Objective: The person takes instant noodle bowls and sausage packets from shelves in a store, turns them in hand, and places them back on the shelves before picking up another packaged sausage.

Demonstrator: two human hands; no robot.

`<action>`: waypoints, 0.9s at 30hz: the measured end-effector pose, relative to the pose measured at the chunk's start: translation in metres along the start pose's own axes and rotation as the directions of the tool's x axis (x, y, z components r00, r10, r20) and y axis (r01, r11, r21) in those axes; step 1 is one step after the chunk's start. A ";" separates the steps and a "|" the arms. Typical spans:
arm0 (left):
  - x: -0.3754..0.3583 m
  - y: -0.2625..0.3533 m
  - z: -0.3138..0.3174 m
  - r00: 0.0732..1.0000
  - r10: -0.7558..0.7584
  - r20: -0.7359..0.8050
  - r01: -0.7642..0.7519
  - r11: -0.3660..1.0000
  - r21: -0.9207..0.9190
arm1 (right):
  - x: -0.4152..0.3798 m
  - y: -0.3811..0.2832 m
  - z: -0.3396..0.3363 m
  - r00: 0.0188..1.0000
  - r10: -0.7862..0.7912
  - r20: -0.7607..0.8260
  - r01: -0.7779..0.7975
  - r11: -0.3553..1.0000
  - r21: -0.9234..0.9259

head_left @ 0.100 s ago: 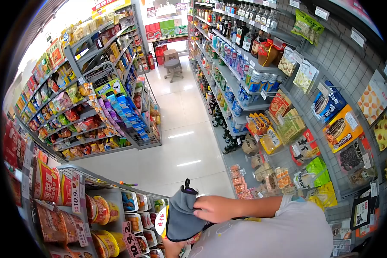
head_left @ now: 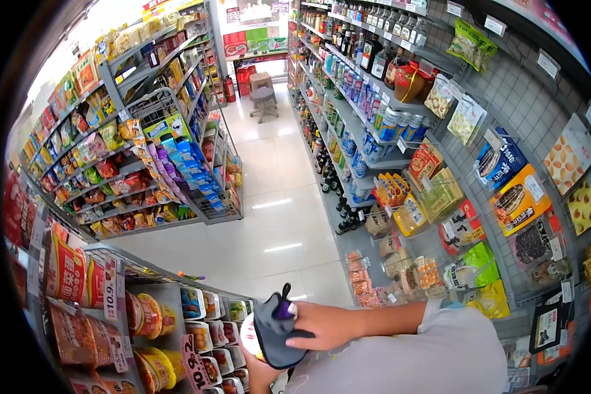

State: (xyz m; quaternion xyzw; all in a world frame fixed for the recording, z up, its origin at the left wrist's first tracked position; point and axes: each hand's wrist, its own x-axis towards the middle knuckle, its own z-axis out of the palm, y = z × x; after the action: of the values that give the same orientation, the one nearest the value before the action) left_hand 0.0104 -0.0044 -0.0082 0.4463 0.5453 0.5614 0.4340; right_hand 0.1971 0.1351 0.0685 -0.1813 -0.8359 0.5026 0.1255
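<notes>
A grey cloth [head_left: 279, 338] with a dark edge and a loop lies against a round package [head_left: 250, 336] with a white, red-lettered top. My right hand [head_left: 322, 326] reaches in from the right, its fingers bent over the cloth and pressing it. Something purple [head_left: 285, 310] shows in a fold by the fingertips. Below, my left hand [head_left: 261, 373] is wrapped round the package from underneath, with its fingers partly hidden.
At the lower left, a shelf holds instant noodle tubs [head_left: 152, 315] and small white trays [head_left: 200, 335]. A snack rack [head_left: 177, 157] stands beyond. Shelves of bottles and cans [head_left: 394, 125] and hanging packets [head_left: 499, 157] line the right. A stool [head_left: 263, 95] stands on the floor.
My right hand has shifted slightly and the cloth is bunched more, uncovering the purple thing. The package top sits a little further left and higher.
</notes>
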 end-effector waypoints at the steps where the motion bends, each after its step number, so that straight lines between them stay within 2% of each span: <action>1: -0.001 -0.004 -0.001 1.000 -0.006 -0.012 0.006 1.000 -0.030 | 0.006 0.002 0.007 0.982 -0.189 0.031 0.191 0.977 -0.092; 2: -0.002 -0.007 0.002 1.000 -0.012 -0.012 0.012 1.000 -0.024 | 0.006 0.004 0.009 0.930 -0.359 0.084 0.368 0.912 -0.181; 3: -0.004 -0.010 0.006 1.000 -0.018 -0.012 0.018 1.000 -0.018 | 0.005 -0.004 0.005 0.934 -0.259 0.247 0.297 0.946 -0.127; 4: -0.006 -0.008 0.003 0.997 -0.061 0.046 0.059 0.997 0.048 | 0.005 -0.003 0.014 0.933 -0.258 0.249 0.294 0.948 -0.119; 6: -0.010 -0.003 -0.004 0.976 -0.147 0.163 0.115 0.975 0.191 | 0.010 0.005 0.034 0.911 -0.383 0.153 0.402 0.908 -0.119; 7: -0.010 -0.002 -0.005 0.962 -0.173 0.209 0.122 0.964 0.236 | 0.015 -0.003 0.032 0.912 -0.387 0.136 0.400 0.913 -0.085; 8: -0.010 -0.002 -0.005 0.955 -0.187 0.229 0.125 0.957 0.260 | 0.022 -0.005 0.031 0.883 -0.468 0.034 0.469 0.882 -0.054; 10: -0.016 -0.006 -0.001 0.962 -0.169 0.215 0.108 0.957 0.270 | 0.034 0.015 0.039 0.911 -0.368 0.184 0.386 0.920 -0.073; 12: -0.025 -0.008 0.002 0.973 -0.148 0.175 0.096 0.956 0.276 | 0.045 0.028 0.053 0.938 -0.328 0.108 0.343 0.924 -0.172; 14: -0.033 -0.010 0.004 0.981 -0.143 0.134 0.100 0.953 0.284 | 0.048 0.033 0.060 0.952 -0.305 0.037 0.308 0.945 -0.108; 16: -0.041 -0.014 0.004 0.987 -0.140 0.083 0.111 0.952 0.286 | 0.046 0.020 0.055 0.958 -0.258 0.123 0.273 0.955 -0.118; 18: -0.052 -0.017 0.005 0.991 -0.132 0.010 0.123 0.947 0.296 | 0.045 0.004 0.052 0.884 -0.314 0.345 0.375 0.919 -0.124; 19: -0.057 -0.018 0.005 0.992 -0.125 -0.027 0.128 0.944 0.304 | 0.042 0.002 0.058 0.857 -0.393 0.333 0.440 0.895 -0.075; 20: -0.062 -0.019 0.009 0.993 -0.099 -0.057 0.113 0.931 0.348 | 0.034 0.004 0.062 0.851 -0.391 0.350 0.438 0.897 -0.062; 22: -0.067 -0.014 0.017 0.993 -0.006 -0.121 0.066 0.867 0.494 | 0.023 0.009 0.071 0.806 -0.568 0.169 0.585 0.807 -0.076; 23: -0.067 -0.010 0.018 0.990 -0.054 -0.134 0.103 0.915 0.389 | 0.017 0.021 0.069 0.831 -0.482 0.277 0.518 0.852 -0.072; 24: -0.066 -0.010 0.019 0.988 -0.058 -0.146 0.111 0.917 0.383 | 0.014 0.025 0.061 0.827 -0.482 0.289 0.519 0.852 -0.065; 26: -0.062 -0.011 0.017 0.987 -0.057 -0.148 0.104 0.936 0.335 | 0.018 0.032 0.045 0.853 -0.314 0.417 0.310 0.947 0.079; 27: -0.058 0.001 0.032 0.940 -0.058 -0.337 0.142 0.963 0.230 | 0.017 0.043 0.045 0.861 -0.333 0.384 0.319 0.942 0.101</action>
State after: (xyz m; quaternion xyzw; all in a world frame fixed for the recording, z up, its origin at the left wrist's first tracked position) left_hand 0.0548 -0.0533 -0.0086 0.3696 0.6984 0.5313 0.3056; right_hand 0.1714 0.1254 0.0103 0.0700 -0.8538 0.5144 0.0402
